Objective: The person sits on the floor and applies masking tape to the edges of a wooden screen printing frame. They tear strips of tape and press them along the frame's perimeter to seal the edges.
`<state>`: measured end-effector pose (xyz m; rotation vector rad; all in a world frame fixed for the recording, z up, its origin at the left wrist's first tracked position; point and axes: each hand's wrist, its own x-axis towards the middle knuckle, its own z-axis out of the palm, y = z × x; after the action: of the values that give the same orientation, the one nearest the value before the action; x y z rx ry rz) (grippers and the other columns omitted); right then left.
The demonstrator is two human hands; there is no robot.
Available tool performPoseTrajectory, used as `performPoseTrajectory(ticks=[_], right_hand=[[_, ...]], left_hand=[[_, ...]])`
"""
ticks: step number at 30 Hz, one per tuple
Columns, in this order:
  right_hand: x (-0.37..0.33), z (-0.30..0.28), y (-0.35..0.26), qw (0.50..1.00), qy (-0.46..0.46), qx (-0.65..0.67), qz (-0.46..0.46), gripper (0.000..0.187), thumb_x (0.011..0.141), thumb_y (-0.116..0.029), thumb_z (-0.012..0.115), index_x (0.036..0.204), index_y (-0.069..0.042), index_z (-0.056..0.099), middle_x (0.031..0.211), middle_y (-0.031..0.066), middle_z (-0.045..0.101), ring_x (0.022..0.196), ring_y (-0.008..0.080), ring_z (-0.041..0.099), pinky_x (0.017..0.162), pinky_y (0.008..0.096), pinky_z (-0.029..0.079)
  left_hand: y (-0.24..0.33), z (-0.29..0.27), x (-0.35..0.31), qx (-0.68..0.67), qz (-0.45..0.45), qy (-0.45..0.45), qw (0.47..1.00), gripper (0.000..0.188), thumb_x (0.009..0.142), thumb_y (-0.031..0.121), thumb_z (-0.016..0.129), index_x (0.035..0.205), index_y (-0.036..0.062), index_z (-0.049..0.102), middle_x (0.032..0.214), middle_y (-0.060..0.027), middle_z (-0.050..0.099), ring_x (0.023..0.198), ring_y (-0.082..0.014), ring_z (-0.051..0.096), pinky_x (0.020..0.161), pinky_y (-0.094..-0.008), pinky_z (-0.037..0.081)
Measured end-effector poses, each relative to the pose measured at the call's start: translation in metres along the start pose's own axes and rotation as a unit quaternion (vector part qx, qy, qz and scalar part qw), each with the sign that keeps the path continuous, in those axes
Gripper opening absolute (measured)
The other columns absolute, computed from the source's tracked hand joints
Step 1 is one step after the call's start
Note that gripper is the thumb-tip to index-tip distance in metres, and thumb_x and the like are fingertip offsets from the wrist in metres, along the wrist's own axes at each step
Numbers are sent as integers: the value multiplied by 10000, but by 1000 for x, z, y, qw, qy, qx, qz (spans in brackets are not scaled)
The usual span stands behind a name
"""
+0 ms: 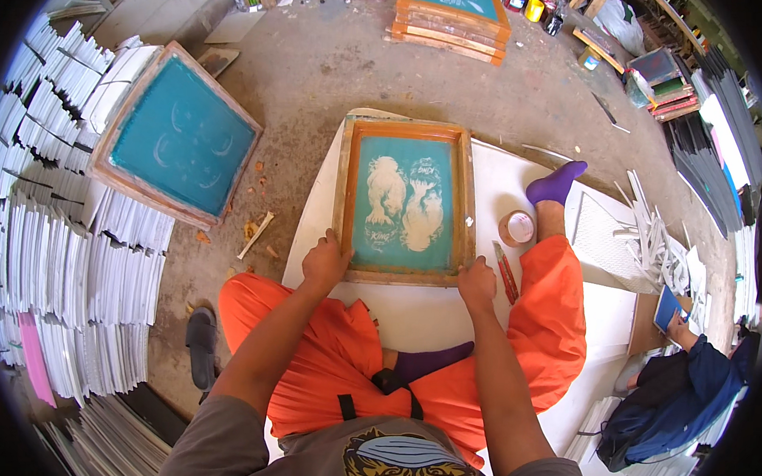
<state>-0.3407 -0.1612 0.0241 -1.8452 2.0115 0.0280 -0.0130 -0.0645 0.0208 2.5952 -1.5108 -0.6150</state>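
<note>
Head view: two hands [326,259] [478,282] curl closed on one framed screen [406,203] beside one tape roll [506,232] and one cutter [505,273].

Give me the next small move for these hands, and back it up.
Probably a slight two-handed shift of the wood-framed printing screen: the left hand and right hand already hold it near its lower corners, and the tape roll and red utility knife lie off to its right, apart from it.
</note>
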Motion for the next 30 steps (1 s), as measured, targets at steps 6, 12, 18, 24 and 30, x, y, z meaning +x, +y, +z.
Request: performPoseTrajectory(ticks=[6,12,18,24,30], right_hand=[[-5,11,11,999,36,-15,-38,369,936,-275,727,1069,31,570,942,276,736,890,450,748,809,523,611],[2,15,19,998,31,12,-61,367,929,-260,733,1068,32,561,925,285,731,886,465,740,802,530,608],[2,16,24,998,13,46,-40,410,899,-287,767,1059,32,564,919,324,716,875,498,725,790,558,594],[2,2,19,997,-34,56,-32,436,899,-282,749,1137,26,552,976,308,729,940,461,741,843,533,603],[3,2,19,996,-41,68,-30,420,896,-273,751,1110,25,547,955,292,730,904,460,742,810,533,607]], left_hand=[[-10,19,3,17,28,-13,999,727,1034,407,579,1520,-86,357,1119,-284,684,935,-442,729,787,-521,602],[-23,21,5,11,63,7,998,725,1061,442,517,1529,-86,349,1098,-289,693,929,-427,736,771,-518,605],[16,-16,3,94,-12,-8,995,681,1031,600,522,1296,-26,510,1010,-256,719,862,-410,749,692,-518,599],[29,-6,51,116,-7,112,987,604,1043,595,508,1224,19,477,885,-207,733,806,-401,756,650,-496,601],[19,8,86,145,-25,26,989,508,1083,493,481,1255,17,449,989,-226,734,866,-419,751,706,-525,600]])
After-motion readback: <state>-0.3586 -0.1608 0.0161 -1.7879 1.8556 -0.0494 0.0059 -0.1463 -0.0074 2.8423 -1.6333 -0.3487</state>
